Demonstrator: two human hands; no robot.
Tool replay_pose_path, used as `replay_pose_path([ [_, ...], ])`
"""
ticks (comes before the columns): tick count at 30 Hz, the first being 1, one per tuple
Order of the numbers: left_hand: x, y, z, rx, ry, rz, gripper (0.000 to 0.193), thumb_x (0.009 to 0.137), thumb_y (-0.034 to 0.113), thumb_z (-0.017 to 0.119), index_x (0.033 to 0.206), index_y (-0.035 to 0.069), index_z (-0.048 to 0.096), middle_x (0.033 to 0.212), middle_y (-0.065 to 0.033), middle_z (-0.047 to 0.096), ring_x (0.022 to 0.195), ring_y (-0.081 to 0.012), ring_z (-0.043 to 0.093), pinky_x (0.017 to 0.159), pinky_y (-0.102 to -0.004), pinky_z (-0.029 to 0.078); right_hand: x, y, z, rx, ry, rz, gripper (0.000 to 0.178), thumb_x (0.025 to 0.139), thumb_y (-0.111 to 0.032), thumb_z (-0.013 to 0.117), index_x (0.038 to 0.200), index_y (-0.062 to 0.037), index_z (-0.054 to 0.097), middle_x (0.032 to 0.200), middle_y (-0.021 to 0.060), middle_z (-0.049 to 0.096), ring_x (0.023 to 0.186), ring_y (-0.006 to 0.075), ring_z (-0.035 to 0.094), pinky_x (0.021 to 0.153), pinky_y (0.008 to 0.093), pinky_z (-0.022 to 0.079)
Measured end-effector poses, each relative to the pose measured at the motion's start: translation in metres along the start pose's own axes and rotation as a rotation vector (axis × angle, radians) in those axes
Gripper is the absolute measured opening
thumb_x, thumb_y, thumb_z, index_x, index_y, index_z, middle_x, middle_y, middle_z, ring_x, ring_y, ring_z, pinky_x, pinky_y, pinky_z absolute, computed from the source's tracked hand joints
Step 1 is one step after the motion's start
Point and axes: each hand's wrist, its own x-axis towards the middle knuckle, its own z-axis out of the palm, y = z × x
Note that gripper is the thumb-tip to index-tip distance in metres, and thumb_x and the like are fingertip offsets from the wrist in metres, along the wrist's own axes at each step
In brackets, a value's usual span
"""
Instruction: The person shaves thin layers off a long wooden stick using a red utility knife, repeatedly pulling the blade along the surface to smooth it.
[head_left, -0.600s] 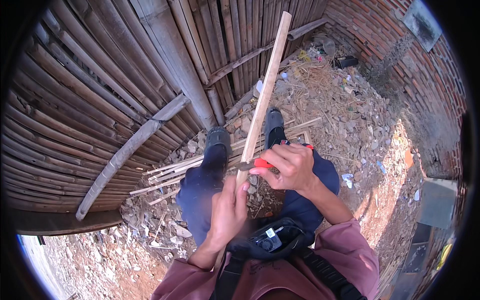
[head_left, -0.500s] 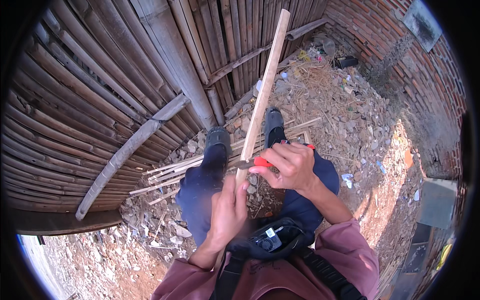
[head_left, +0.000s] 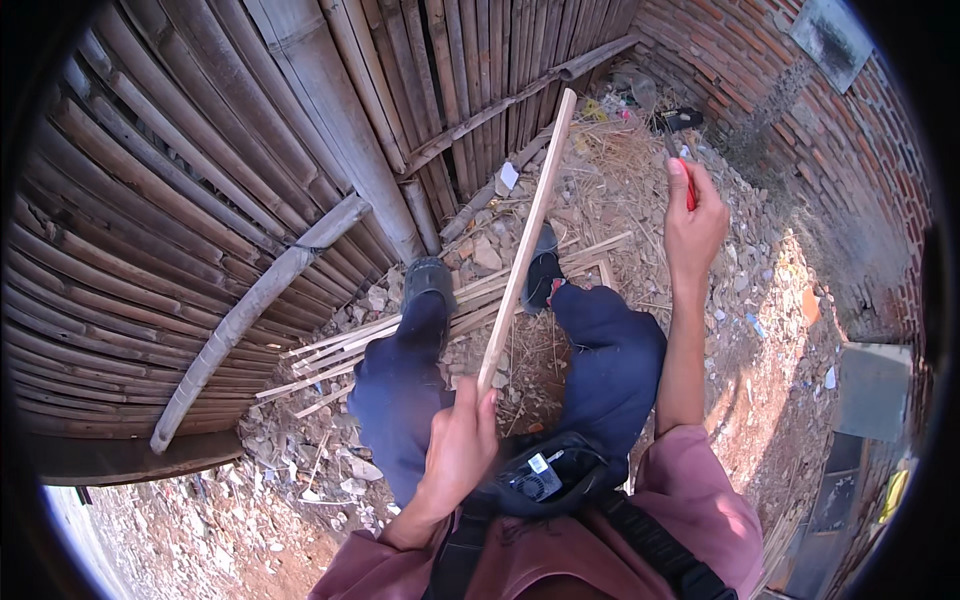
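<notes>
My left hand [head_left: 461, 441] is closed round the lower end of a long pale bamboo strip [head_left: 527, 245], just in front of my lap. The strip slants up and slightly right, its far end free in the air. Out to the right, my right hand [head_left: 694, 222] is raised, closed on a knife with a red handle [head_left: 690, 184]. Its dark blade [head_left: 670, 138] points up and away, apart from the strip. The hand covers part of the handle.
Several pale strips [head_left: 345, 350] lie on the rubble ground around my shoes [head_left: 430, 278]. A bamboo wall [head_left: 180, 190] rises on the left, with a brick wall [head_left: 740, 60] at the far right. An open black pouch [head_left: 550, 475] sits at my waist.
The knife has left the strip: my right hand has swung it far up and to the right. The strip's far end has come lower, while my left hand keeps its grip.
</notes>
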Motion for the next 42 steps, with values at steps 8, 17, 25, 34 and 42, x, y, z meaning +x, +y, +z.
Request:
replay_pose_path([
  [8,0.022,0.013,-0.011,-0.195,-0.028,0.02,0.025,0.116,0.021,0.047,0.107,0.001,0.059,0.065,-0.002,0.054,0.056,-0.0098,0.051,0.053,-0.0295,0.04,-0.082,-0.062,0.0,0.395,-0.442,-0.444,0.035,0.091,-0.039,0.082,0.087,-0.007,0.07,0.069,0.0064,0.066,0.054,0.0244,0.063,0.051,0.0351,0.046],
  [17,0.021,0.014,-0.014,-0.208,-0.025,0.0,0.016,0.112,0.014,0.053,0.112,0.0,0.059,0.074,-0.0177,0.066,0.064,-0.0354,0.068,0.059,-0.0434,0.049,-0.115,-0.076,0.017,0.365,-0.564,-0.639,0.039,0.086,-0.047,0.083,0.083,-0.0098,0.071,0.067,0.0037,0.065,0.051,0.0243,0.062,0.049,0.0345,0.046],
  [25,0.023,0.007,-0.006,-0.098,0.051,0.027,0.014,0.11,0.013,0.056,0.106,0.0,0.053,0.075,-0.03,0.064,0.074,-0.0545,0.065,0.057,-0.0538,0.046,-0.12,-0.08,0.015,0.281,-0.567,-0.547,0.037,0.087,-0.047,0.083,0.082,-0.012,0.072,0.065,0.0016,0.063,0.05,0.0238,0.061,0.049,0.0343,0.046],
  [34,-0.011,-0.004,0.001,-0.046,-0.016,0.069,0.014,0.11,0.009,0.053,0.117,-0.002,0.057,0.061,-0.0158,0.056,0.05,-0.0311,0.061,0.05,-0.0401,0.043,-0.005,0.002,-0.001,-0.202,-0.128,0.042,0.034,0.103,-0.04,0.067,0.095,-0.0077,0.074,0.066,0.0131,0.066,0.057,0.0333,0.065,0.054,0.0431,0.045],
  [42,0.011,0.008,-0.01,-0.414,-0.133,-0.042,0.031,0.117,0.023,0.04,0.119,0.002,0.064,0.069,0.0022,0.047,0.057,-0.0069,0.041,0.053,-0.0278,0.036,-0.083,-0.059,-0.013,0.29,-0.484,-0.278,0.031,0.095,-0.036,0.078,0.087,-0.0068,0.071,0.064,0.007,0.062,0.05,0.0236,0.059,0.05,0.036,0.041],
])
